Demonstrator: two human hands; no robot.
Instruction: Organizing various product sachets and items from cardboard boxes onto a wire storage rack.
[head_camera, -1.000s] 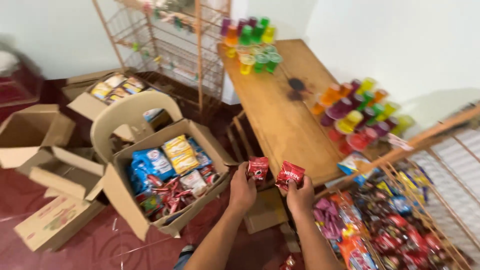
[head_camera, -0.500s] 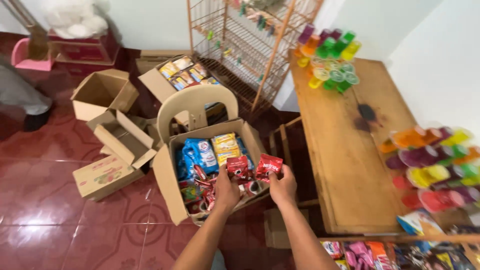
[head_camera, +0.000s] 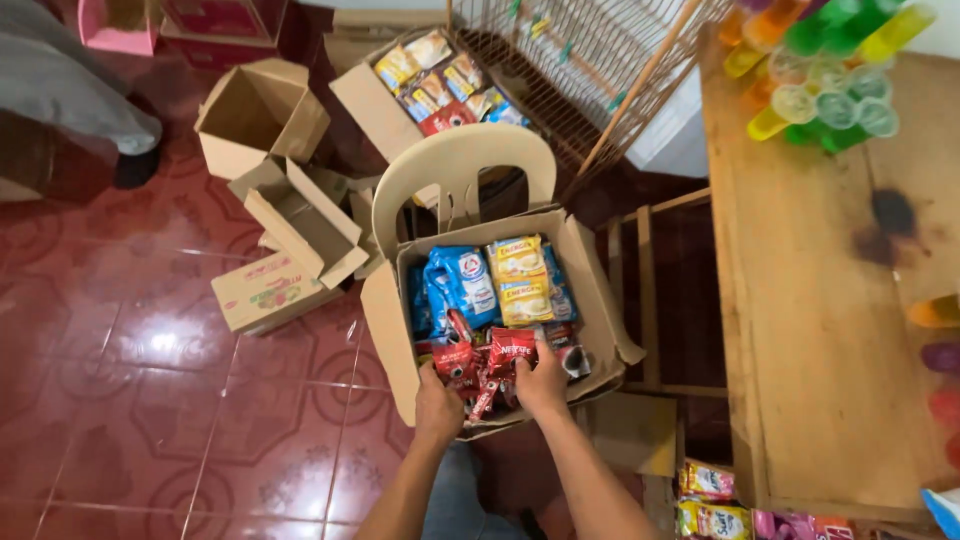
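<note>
Red foil sachets, small flat packets with crimped edges, were what both hands had hold of, inside the open brown cardboard box that sat on the pale plastic chair. The left hand was closed around one sachet at the box's near left, fingers curled over its lower edge. The right hand gripped another at its bottom, thumb in front and fingers behind, just beside the left.

Such packets looked light and limp, likely to bend and slip against one another, being glossy; a pinch at the crimped end or across the flat middle seemed the surest hold, and several joined in a strip would dangle. Nothing about them looked fragile.

Both forearms reached straight forward and down from the bottom of the view, wrists slightly bent, palms turned inward toward each other. Beyond the fingertips lay blue pouches and yellow packets. Right of the right hand stood a wooden table; left of the left hand lay empty cartons on red tile floor.
</note>
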